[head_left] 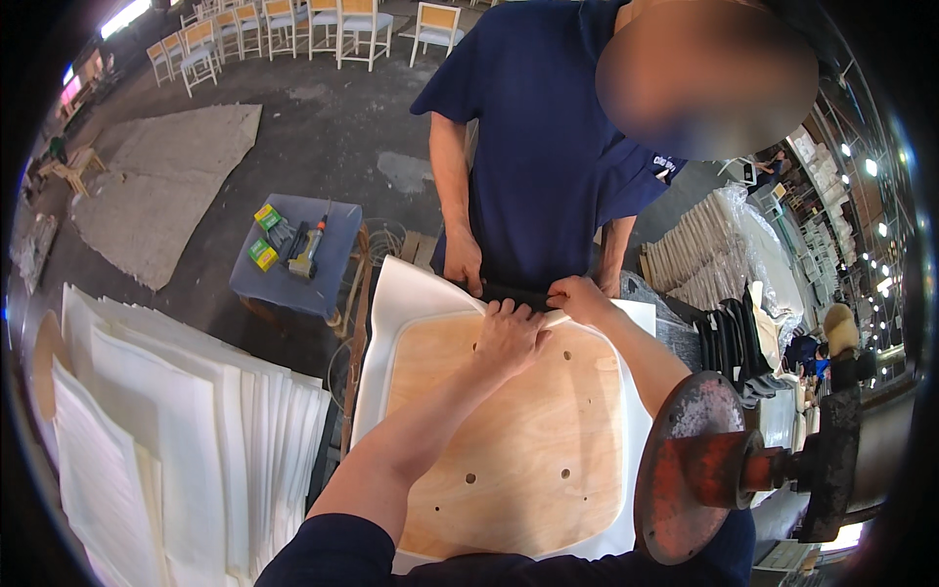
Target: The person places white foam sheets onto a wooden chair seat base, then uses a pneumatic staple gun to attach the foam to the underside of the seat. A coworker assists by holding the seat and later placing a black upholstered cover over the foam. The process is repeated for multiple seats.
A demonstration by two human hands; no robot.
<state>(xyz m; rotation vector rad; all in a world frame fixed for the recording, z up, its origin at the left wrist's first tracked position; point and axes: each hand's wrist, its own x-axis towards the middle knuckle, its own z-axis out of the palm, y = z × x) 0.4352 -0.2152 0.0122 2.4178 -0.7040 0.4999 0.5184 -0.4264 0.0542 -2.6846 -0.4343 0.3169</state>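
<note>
A plywood seat board (518,430) with several drilled holes lies on a larger sheet of white foam (377,342), which sticks out around it. At the board's far edge, my left hand (511,338) has its fingers curled over the folded-up edge of the foam. Just to its right, my right hand (582,298) grips the same folded edge, fingers closed. Across from me stands a co-worker in a dark blue shirt; the co-worker's hand (463,264) is at the far side by a strip of black material (518,296). The co-worker's other hand is partly hidden behind my right hand.
A round red metal plate on a machine arm (690,465) juts in close at my right. Stacked white foam sheets (186,421) stand at left. Beyond them, a blue-topped stand (337,230) holds small boxes and a tool. Chairs (367,29) line the far floor.
</note>
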